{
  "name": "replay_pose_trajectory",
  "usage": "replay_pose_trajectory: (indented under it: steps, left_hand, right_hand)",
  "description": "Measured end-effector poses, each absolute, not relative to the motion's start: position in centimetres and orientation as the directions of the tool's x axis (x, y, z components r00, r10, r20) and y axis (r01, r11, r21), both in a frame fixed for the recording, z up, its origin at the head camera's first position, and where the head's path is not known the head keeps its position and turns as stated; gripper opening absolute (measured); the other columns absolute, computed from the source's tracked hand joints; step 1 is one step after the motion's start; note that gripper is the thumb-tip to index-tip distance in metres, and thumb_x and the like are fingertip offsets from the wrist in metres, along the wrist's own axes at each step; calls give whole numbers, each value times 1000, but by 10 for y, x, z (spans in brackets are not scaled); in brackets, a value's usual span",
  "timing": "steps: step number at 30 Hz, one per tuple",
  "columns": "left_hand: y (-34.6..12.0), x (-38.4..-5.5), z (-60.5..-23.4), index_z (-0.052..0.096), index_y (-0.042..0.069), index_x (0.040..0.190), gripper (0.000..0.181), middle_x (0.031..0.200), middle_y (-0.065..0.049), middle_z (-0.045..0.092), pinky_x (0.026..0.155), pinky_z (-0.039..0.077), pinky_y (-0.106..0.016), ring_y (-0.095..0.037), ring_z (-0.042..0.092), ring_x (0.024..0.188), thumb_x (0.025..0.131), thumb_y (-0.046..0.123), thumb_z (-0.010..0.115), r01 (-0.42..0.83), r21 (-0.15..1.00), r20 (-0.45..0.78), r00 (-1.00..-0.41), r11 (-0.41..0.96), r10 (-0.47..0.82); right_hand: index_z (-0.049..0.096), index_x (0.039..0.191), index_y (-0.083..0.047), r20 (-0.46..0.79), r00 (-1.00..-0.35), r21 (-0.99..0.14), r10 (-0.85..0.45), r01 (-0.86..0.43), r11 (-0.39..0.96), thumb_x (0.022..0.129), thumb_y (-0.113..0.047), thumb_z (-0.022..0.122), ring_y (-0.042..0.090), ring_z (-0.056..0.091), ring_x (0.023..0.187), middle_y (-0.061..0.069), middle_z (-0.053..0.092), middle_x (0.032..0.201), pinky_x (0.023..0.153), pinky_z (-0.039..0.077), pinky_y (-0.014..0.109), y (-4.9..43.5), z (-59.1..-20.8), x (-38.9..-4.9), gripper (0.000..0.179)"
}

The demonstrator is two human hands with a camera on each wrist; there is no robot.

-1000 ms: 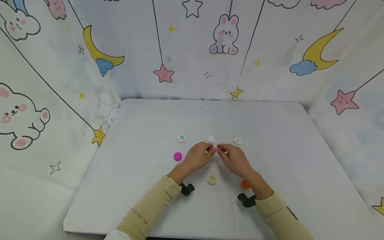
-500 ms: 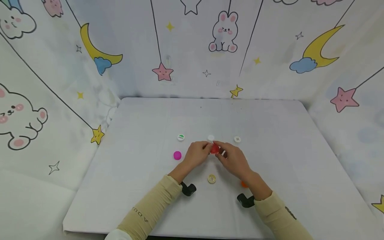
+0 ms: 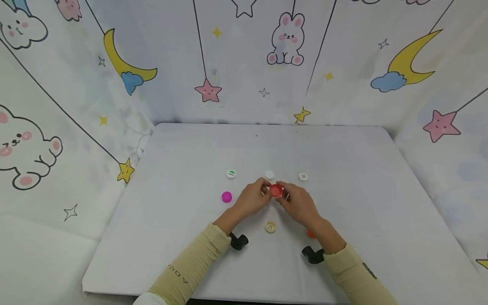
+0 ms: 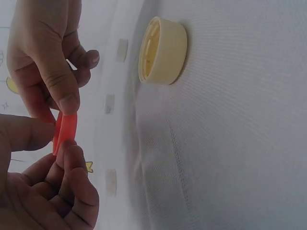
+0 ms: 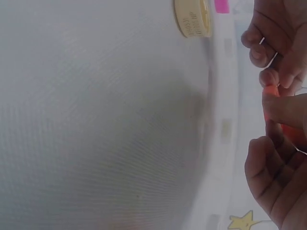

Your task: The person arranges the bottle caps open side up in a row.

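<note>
A round red bottle cap [image 3: 276, 190] is held above the white table, its hollow side showing in the head view. My left hand [image 3: 251, 198] pinches its left edge between thumb and fingers. On the opposite edge, my right hand [image 3: 299, 202] grips it the same way. The left wrist view shows the red cap [image 4: 66, 132] edge-on between both sets of fingertips. In the right wrist view, fingers cover much of the cap [image 5: 270, 110]. Nearer to me, a cream-yellow cap [image 3: 270, 227] lies on the cloth below the hands.
A magenta cap [image 3: 226, 197] lies left of the hands. Behind stand a white cap with green [image 3: 231, 174], a plain white cap [image 3: 269, 174] and a white cap with a square mark [image 3: 303, 176]. An orange cap [image 3: 311, 234] is partly hidden by the right wrist.
The red cap has turned in my fingers, from edge-on, through its face, to its hollow side showing. Both hands stay in nearly the same place.
</note>
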State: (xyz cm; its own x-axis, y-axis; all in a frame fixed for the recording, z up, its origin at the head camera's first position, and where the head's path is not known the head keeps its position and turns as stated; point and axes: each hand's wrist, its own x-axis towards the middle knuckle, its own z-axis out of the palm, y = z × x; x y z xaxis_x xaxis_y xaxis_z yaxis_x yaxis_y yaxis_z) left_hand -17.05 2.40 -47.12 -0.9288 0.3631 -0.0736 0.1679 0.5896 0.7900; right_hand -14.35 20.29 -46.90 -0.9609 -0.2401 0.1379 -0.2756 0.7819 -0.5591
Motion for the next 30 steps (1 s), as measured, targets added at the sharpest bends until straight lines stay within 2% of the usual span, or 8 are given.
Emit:
replay_pose_trajectory:
  steps: [5, 10, 22, 30]
  left_hand:
    - [23, -170, -477, 58, 9, 120, 33, 87, 5, 61, 60, 43, -21, -7, 54, 69, 90, 21, 69, 223, 738, -55, -921, 637, 386]
    - [23, -171, -479, 61, 10, 117, 31, 86, 4, 62, 62, 43, -22, -8, 55, 72, 90, 22, 71, 262, 680, -16, -929, 685, 371]
    - [27, -167, -483, 64, 6, 114, 27, 81, 1, 61, 64, 45, -24, -11, 54, 71, 90, 17, 69, 303, 579, -57, -911, 756, 409]
    - [24, -166, -490, 65, 6, 114, 28, 77, 3, 59, 61, 44, -23, -9, 53, 68, 90, 19, 70, 306, 567, -52, -913, 765, 404]
  right_hand:
    - [58, 134, -7, 103, -967, -572, -234, -250, 781, 85, -14, 76, 12, 52, 66, -3, 61, 80, 60, 45, 26, 201, -472, -145, 52]
    - [59, 132, -6, 78, -968, -580, -240, -240, 778, 86, -16, 76, 11, 53, 66, -2, 62, 80, 59, 45, 26, 199, -475, -147, 50]
    - [61, 128, -3, -2, -971, -547, -237, -198, 813, 86, -13, 74, 14, 55, 70, 2, 65, 80, 65, 47, 29, 197, -485, -143, 45]
    - [64, 124, -4, -11, -970, -496, -242, -204, 844, 88, -17, 73, 15, 50, 66, 0, 60, 74, 61, 42, 29, 191, -493, -145, 40]
